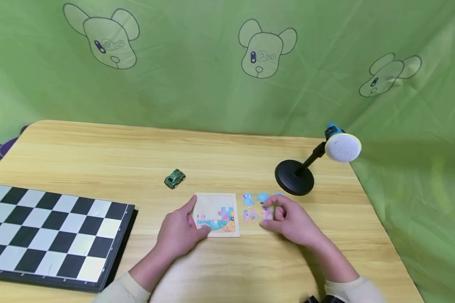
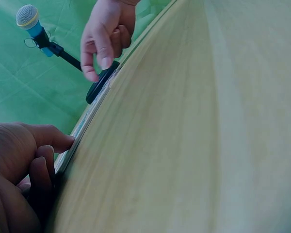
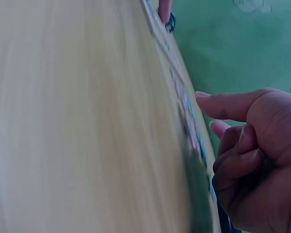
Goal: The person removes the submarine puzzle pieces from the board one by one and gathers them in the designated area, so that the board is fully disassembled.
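A square wooden puzzle board (image 1: 214,202) lies on the table, with several joined pieces along its bottom and right side. My left hand (image 1: 178,231) holds the board by its left side, one digit at the upper left corner and another over the lower edge. Loose jigsaw pieces (image 1: 249,215) in blue and pink lie to the right of the board. Over them is my right hand (image 1: 293,221), thumb and forefinger apart around a pink piece (image 1: 266,213). In the left wrist view nothing shows between those two digits; the right hand's other fingers are curled in.
Behind the pieces stands a microphone (image 1: 343,147) on a round black base (image 1: 293,177). A small green toy car (image 1: 175,179) sits beyond the board. At the left is a black-and-white checkerboard (image 1: 53,235). A green curtain (image 1: 197,84) hangs behind the table.
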`<state>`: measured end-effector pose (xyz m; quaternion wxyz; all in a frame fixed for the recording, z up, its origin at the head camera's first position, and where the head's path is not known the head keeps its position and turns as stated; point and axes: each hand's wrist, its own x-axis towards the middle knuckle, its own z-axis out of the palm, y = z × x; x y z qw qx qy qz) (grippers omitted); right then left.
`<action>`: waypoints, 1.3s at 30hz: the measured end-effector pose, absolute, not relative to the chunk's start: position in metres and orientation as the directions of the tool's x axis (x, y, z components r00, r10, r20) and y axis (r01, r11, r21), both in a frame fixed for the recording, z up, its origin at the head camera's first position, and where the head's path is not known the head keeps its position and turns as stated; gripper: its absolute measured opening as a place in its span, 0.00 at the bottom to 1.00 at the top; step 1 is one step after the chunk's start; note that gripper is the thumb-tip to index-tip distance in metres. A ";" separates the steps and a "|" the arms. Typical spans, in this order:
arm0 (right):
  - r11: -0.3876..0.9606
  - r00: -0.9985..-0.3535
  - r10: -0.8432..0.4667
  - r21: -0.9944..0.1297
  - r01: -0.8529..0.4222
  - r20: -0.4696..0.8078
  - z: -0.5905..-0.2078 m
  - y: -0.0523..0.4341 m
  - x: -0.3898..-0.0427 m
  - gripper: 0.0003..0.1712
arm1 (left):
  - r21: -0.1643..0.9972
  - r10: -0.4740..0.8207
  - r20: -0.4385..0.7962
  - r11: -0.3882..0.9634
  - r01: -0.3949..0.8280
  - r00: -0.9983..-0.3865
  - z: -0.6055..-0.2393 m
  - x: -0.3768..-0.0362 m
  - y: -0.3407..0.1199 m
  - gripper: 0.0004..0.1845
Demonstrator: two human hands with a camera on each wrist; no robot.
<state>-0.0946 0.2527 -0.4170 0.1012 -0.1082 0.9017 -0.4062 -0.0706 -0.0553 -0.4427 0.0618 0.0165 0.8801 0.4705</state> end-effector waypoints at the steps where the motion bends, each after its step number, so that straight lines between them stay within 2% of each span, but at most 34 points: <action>1: 0.642 -0.955 -0.288 -0.755 -0.132 -0.078 -0.416 0.247 -0.095 0.23 | 0.829 0.086 -0.092 0.558 -0.028 -0.992 -0.443 -0.071 -0.055 0.50; 9: 0.576 -0.918 -0.392 -0.794 -0.193 -0.061 -0.417 0.200 -0.097 0.24 | 0.830 0.086 -0.093 0.558 -0.030 -0.992 -0.443 -0.071 -0.056 0.49; 17: 0.613 -0.904 -0.408 -0.771 -0.169 -0.126 -0.419 0.171 -0.103 0.23 | 0.828 0.092 -0.090 0.560 -0.023 -0.992 -0.444 -0.071 -0.056 0.49; 24: 0.653 -0.894 -0.403 -0.746 -0.132 -0.195 -0.419 0.159 -0.104 0.21 | 0.827 0.090 -0.088 0.562 -0.023 -0.992 -0.444 -0.072 -0.057 0.49; 39: 0.730 -0.906 -0.366 -0.670 -0.138 -0.212 -0.411 0.154 -0.102 0.20 | 0.823 0.092 -0.086 0.568 -0.019 -0.992 -0.444 -0.072 -0.057 0.49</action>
